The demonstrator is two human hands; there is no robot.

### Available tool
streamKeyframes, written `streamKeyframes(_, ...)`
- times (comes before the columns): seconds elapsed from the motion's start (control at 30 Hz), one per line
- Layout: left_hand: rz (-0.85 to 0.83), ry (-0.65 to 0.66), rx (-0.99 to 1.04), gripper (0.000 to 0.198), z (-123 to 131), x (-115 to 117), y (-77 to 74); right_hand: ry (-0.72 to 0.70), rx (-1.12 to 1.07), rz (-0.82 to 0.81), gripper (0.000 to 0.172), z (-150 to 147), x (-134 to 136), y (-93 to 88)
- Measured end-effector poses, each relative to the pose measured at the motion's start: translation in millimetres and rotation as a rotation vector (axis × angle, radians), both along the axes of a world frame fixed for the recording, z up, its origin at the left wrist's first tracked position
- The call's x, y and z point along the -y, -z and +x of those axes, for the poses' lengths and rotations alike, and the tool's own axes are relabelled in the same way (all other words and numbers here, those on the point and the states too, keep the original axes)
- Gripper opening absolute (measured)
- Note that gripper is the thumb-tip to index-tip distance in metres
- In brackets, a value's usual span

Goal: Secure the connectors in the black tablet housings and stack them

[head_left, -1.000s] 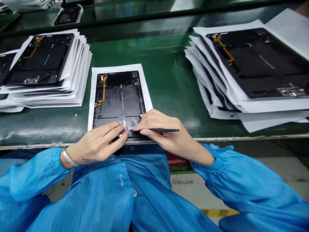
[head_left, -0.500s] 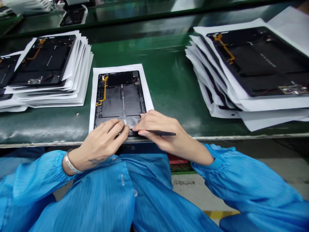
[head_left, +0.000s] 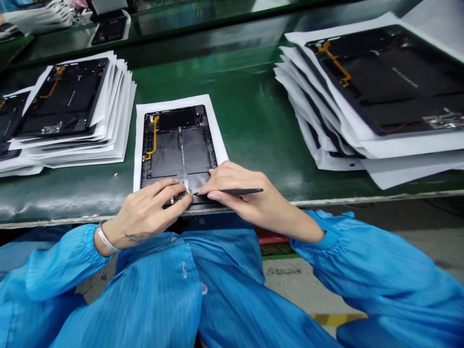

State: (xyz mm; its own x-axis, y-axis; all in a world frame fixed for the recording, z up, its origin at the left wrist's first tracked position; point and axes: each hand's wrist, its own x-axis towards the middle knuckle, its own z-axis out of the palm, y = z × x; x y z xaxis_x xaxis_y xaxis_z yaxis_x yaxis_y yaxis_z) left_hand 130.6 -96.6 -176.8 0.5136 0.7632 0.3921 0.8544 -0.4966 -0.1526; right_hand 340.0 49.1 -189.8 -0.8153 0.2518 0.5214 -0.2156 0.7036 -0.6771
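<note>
A black tablet housing (head_left: 166, 152) lies open-side up, with an orange flex cable (head_left: 155, 137) along its left side and a grey ribbon cable (head_left: 183, 159) down its middle. My left hand (head_left: 154, 205) rests on its near end, fingers bent around a small circuit board (head_left: 177, 197), holding it against the housing. My right hand (head_left: 241, 193) grips slim black tweezers (head_left: 244, 191). Their tip points at the lower end of the ribbon cable, beside the board. Whether it touches the cable is too small to tell. My fingers hide part of the housing's near edge.
Under the housing is a white sheet (head_left: 213, 116) on the green bench (head_left: 253, 121). Stacks of housings with sheets between them stand at left (head_left: 116, 116) and right (head_left: 326, 130). A tiny loose piece (head_left: 115, 174) lies at left. Another tablet part (head_left: 108, 30) sits farther back.
My left fingers have shifted slightly, so more of the small circuit board shows between them. My right hand and the tweezers stay almost in place. The whole view has tilted a little.
</note>
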Motion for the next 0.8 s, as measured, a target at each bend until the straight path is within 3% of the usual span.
streamKeyframes(0.27,-0.166,0.011,0.015,0.021,-3,-9,-10.9,-0.002,0.016,-0.012,0.014,-2,1,-2.6)
streamKeyframes(0.5,-0.071,-0.048,0.161,0.028,5,-6,4.4,0.242,-0.081,0.056,0.012,20,-4,2.7)
streamKeyframes(0.8,-0.014,-0.033,0.135,0.028,14,-12,10.9,0.125,-0.002,0.158,0.011,24,-5,-0.2)
